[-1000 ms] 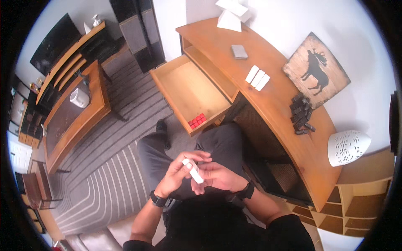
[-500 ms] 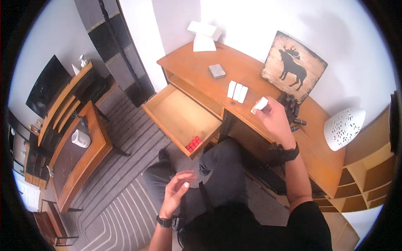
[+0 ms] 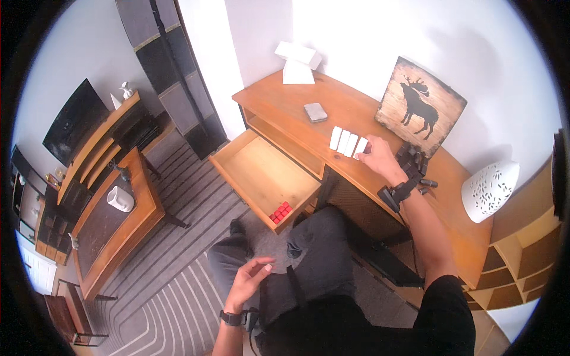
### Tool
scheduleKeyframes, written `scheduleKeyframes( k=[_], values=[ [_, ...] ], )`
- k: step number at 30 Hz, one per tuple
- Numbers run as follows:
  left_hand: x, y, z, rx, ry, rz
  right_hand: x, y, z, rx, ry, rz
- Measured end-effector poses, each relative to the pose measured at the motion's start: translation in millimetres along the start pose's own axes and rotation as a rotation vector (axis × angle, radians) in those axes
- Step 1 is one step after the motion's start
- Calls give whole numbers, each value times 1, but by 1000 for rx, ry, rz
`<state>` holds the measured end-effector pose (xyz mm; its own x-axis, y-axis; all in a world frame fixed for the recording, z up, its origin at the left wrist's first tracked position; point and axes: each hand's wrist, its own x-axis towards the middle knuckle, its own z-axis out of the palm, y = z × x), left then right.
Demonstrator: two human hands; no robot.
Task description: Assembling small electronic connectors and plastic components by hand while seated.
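My right hand (image 3: 380, 159) is closed on a small white box (image 3: 360, 148) on the desk top (image 3: 350, 101). The box stands at the right end of a row of similar white boxes (image 3: 344, 141), narrow gaps between them. Whether its lower end rests fully on the wood is hard to see. My left hand (image 3: 248, 283) hovers over my lap, fingers stretched and thumb apart, holding nothing. Between the hands and to the left, an open drawer (image 3: 249, 169) sticks out from the desk, with several small red blocks (image 3: 281, 212) in its near corner.
Behind the row lies a grey square stack (image 3: 315, 113). A moose picture (image 3: 421, 107) leans on the wall, with black cylindrical items (image 3: 415, 163) before it. A white perforated lamp (image 3: 490, 191) stands at right, a white angular lamp (image 3: 298, 62) at the far end.
My right hand has moved left and down, bringing the white box from the air to the right end of the row. The left hand stays over my lap.
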<state>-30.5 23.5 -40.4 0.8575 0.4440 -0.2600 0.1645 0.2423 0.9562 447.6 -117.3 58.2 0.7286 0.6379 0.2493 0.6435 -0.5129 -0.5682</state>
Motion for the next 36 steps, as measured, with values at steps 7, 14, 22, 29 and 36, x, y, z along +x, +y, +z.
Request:
scheduleKeyframes(
  k=[7, 14, 22, 29, 36],
  values=[
    [-11, -39, -49, 81, 269, -94, -5, -5, -17, 99, -150, 27],
    [-12, -62, -68, 44, 365, -106, -10, -21, -39, -9, -75, -55],
    [-9, -64, -58, 75, 337, -88, 2, -56, -20, -378, 140, -381],
    [-11, -65, -61, 45, 361, -111, 29, -48, 0, -449, -4, -512],
    [-12, -62, -71, 134, 439, -104, 43, -44, 13, -268, -152, -564]
  ],
)
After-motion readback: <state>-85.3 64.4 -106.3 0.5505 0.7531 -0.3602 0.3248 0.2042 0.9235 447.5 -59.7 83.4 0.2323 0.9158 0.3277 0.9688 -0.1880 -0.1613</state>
